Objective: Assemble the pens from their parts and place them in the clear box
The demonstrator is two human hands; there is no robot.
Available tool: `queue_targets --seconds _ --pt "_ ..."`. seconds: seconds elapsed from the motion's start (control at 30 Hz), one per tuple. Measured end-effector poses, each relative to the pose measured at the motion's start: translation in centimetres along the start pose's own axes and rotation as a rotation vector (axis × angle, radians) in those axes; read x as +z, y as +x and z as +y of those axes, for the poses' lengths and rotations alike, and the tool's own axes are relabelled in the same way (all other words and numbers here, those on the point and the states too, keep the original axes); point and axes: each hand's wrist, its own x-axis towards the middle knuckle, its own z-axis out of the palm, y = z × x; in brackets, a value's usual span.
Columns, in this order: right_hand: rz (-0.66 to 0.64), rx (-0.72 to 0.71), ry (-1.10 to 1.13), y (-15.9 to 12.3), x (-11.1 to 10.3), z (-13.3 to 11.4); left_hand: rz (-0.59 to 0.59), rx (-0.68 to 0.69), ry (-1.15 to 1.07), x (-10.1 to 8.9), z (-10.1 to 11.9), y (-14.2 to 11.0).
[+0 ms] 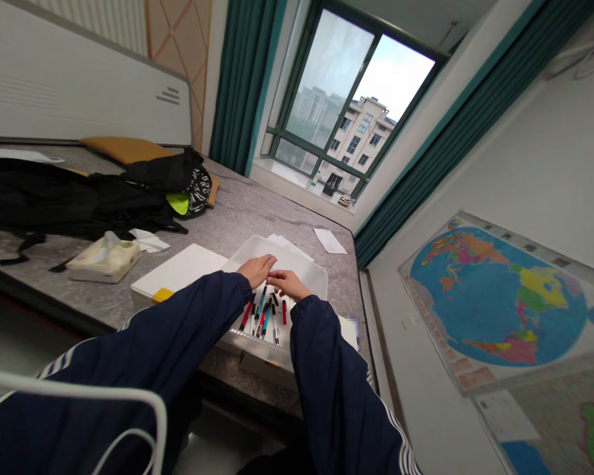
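Observation:
My left hand (256, 271) and my right hand (289, 285) meet at the fingertips above a translucent white plastic tray (310, 272). The left fingers are pressed together and point towards the right hand. On the right hand the fingers curl inwards against the left fingertips. Whatever sits between them, if anything, is too small and too hidden to name. Below the hands, several pens and pen parts lie loose in the near part of the tray, among them a red pen (247, 315), a blue pen (266, 320) and a clear-barrelled pen (276, 326).
A white box (183, 267) stands left of the tray, with a tissue pack (105, 259) beyond it. A black backpack (74, 201) lies at the table's far left. A sheet of paper (329, 241) lies near the right edge. A white tube (94, 390) crosses the lower left foreground.

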Motion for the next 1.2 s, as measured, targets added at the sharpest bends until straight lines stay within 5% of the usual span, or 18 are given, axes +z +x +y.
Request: queue_targets --seconds 0.1,0.4,0.63,0.77,0.93,1.07,1.2 --pt "-0.208 0.014 0.086 -0.6 0.3 -0.4 -0.004 -0.02 -0.086 -0.2 0.4 -0.1" --pt "-0.273 0.058 0.295 -1.3 0.2 -1.3 -0.017 -0.012 -0.244 0.3 0.6 -0.1" --pt "-0.072 0.082 0.406 -0.9 0.2 -1.0 0.071 -0.012 -0.082 -0.1 0.1 0.2" --pt "0.126 0.069 0.48 -0.7 -0.1 -1.1 0.131 -0.126 0.062 -0.6 0.1 0.5" --pt "0.374 -0.031 0.594 -0.6 -0.7 -1.4 -0.022 -0.162 0.143 -0.4 0.4 0.2" --pt "0.419 -0.063 0.594 -0.5 -0.9 -1.4 -0.175 -0.127 0.16 -0.1 0.5 -0.2" --pt "0.448 -0.077 0.527 -0.3 -0.9 -1.2 -0.147 -0.128 0.175 0.0 0.1 -0.2"
